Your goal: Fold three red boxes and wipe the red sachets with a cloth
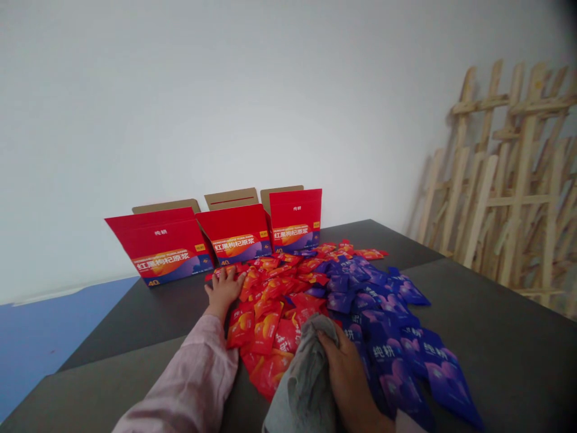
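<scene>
The left hand [225, 287] lies open, fingers spread, on a heap of red sachets [270, 319] on a dark desk [135, 319] — the right hand [345, 376] is closed around a bunched grey cloth [303, 379], just beside blue sachets [392, 367].

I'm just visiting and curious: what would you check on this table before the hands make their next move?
Left hand free: ok, open and resting on the red sachets.
Right hand free: not ok, it grips a grey cloth.
Red sachets and purple sachets kept apart: not ok, they meet along the middle.
Three red cartons open: ok, none is closed.
Room inside the cartons: cannot tell, their fronts hide the insides.
</scene>
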Demonstrator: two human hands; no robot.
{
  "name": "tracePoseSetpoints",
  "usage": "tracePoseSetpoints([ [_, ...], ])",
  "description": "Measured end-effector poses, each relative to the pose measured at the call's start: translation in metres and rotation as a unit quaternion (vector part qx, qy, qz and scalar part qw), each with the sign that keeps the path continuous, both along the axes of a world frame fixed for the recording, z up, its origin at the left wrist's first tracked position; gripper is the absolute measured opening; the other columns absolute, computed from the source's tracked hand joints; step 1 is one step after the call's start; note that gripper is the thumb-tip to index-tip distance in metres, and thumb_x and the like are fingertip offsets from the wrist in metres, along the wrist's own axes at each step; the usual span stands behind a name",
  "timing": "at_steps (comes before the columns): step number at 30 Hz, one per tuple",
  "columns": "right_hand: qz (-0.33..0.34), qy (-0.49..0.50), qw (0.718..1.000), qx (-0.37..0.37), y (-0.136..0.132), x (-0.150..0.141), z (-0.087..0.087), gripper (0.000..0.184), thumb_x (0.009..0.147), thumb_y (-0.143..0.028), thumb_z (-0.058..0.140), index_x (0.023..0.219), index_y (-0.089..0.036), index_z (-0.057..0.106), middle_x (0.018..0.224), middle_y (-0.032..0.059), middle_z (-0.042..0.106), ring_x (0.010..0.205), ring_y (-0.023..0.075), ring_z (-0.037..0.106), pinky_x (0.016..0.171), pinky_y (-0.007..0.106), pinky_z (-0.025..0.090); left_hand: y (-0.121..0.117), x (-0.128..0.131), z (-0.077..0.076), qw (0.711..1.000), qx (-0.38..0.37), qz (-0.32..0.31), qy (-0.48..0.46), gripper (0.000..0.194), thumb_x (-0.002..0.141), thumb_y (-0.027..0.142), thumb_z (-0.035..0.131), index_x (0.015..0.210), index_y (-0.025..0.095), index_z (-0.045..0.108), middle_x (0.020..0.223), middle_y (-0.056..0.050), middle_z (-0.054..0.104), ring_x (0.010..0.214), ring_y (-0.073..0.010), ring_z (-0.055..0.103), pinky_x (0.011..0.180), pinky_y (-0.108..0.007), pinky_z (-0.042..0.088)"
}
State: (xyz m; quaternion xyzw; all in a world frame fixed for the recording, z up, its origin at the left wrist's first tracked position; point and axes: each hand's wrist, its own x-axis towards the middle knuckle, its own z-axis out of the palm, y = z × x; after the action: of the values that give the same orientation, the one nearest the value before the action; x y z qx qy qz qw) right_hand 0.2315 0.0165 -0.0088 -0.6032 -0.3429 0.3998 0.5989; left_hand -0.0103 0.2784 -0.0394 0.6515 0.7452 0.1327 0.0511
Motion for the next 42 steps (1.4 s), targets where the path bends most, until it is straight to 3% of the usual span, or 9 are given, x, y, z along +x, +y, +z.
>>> tracePoseSetpoints([
  [5,-0.002,0.010,1.000,0.008,-0.001,-0.001,0.001,0.040,0.082,-0.042,0.063,0.113,-0.018,0.074,0.120,0.0093,0.074,0.117,0.0290,0.065,0.105,0.040,0.046,-0.004,0.007,0.000,0.999,0.000,-0.047,0.018,0.064,0.094,0.061,0.032,0.148,0.031,0.049,0.160,-0.007,0.040,0.147,-0.0438,0.028,0.112,-0.067,0.027],
  [10,-0.003,0.001,1.000,0.015,0.001,-0.001,0.001,0.039,0.083,-0.040,0.061,0.112,-0.017,0.073,0.118,0.0101,0.074,0.113,0.0288,0.066,0.104,0.041,0.047,-0.015,0.017,0.003,0.996,0.065,-0.046,0.035,0.063,0.095,0.058,0.035,0.140,0.021,0.057,0.140,-0.015,0.061,0.134,-0.0380,0.048,0.111,-0.055,0.034],
  [12,-0.007,-0.002,1.000,0.013,0.002,-0.001,0.000,0.039,0.082,-0.041,0.062,0.111,-0.017,0.074,0.119,0.0106,0.074,0.114,0.0295,0.066,0.102,0.041,0.048,-0.016,0.017,0.003,0.994,0.100,-0.030,0.038,0.062,0.096,0.055,0.034,0.139,0.017,0.057,0.140,-0.018,0.060,0.134,-0.0369,0.047,0.113,-0.054,0.033],
  [15,-0.014,-0.001,1.000,0.005,0.002,0.000,-0.001,0.037,0.080,-0.041,0.064,0.107,-0.018,0.075,0.116,0.0098,0.075,0.114,0.0299,0.067,0.101,0.040,0.048,-0.011,0.011,0.001,0.991,0.129,0.003,0.036,0.064,0.096,0.055,0.036,0.147,0.019,0.048,0.159,-0.017,0.038,0.146,-0.0394,0.030,0.115,-0.060,0.026],
  [18,-0.021,0.003,1.000,-0.001,0.001,0.000,-0.001,0.037,0.080,-0.042,0.064,0.106,-0.019,0.076,0.115,0.0089,0.076,0.114,0.0299,0.067,0.100,0.039,0.049,-0.003,0.003,-0.002,0.997,0.075,0.024,0.014,0.073,0.094,0.062,0.032,0.156,0.023,0.035,0.165,-0.014,0.025,0.151,-0.0410,0.020,0.114,-0.067,0.024],
  [22,-0.017,0.004,1.000,0.010,0.000,-0.001,0.000,0.038,0.080,-0.044,0.064,0.107,-0.020,0.076,0.116,0.0092,0.076,0.113,0.0298,0.067,0.099,0.039,0.050,0.001,0.000,0.000,1.000,0.014,-0.002,0.022,0.071,0.093,0.064,0.029,0.152,0.027,0.040,0.161,-0.015,0.036,0.147,-0.0399,0.029,0.112,-0.071,0.023],
  [28,-0.009,0.002,1.000,0.023,0.000,-0.001,0.000,0.038,0.082,-0.041,0.062,0.109,-0.018,0.075,0.118,0.0103,0.074,0.112,0.0287,0.067,0.100,0.039,0.049,-0.010,0.005,0.006,0.998,0.022,-0.010,0.055,0.064,0.094,0.061,0.029,0.145,0.029,0.051,0.152,-0.014,0.048,0.138,-0.0391,0.043,0.112,-0.071,0.021],
  [34,-0.005,-0.014,1.000,0.021,0.003,-0.003,0.005,0.036,0.081,-0.041,0.061,0.105,-0.017,0.075,0.111,0.0107,0.076,0.108,0.0296,0.068,0.098,0.040,0.049,-0.026,0.013,0.009,0.996,0.041,-0.007,0.076,0.057,0.095,0.055,0.036,0.137,0.026,0.060,0.138,-0.017,0.060,0.126,-0.0405,0.052,0.107,-0.065,0.030],
  [42,-0.003,-0.005,0.995,0.097,0.042,-0.010,0.015,0.034,0.078,-0.041,0.059,0.097,-0.017,0.075,0.105,0.0106,0.077,0.101,0.0277,0.069,0.096,0.039,0.049,-0.044,0.019,0.012,0.993,0.082,-0.028,0.078,0.049,0.094,0.047,0.042,0.125,0.020,0.069,0.124,-0.020,0.064,0.118,-0.0397,0.054,0.101,-0.058,0.037],
])
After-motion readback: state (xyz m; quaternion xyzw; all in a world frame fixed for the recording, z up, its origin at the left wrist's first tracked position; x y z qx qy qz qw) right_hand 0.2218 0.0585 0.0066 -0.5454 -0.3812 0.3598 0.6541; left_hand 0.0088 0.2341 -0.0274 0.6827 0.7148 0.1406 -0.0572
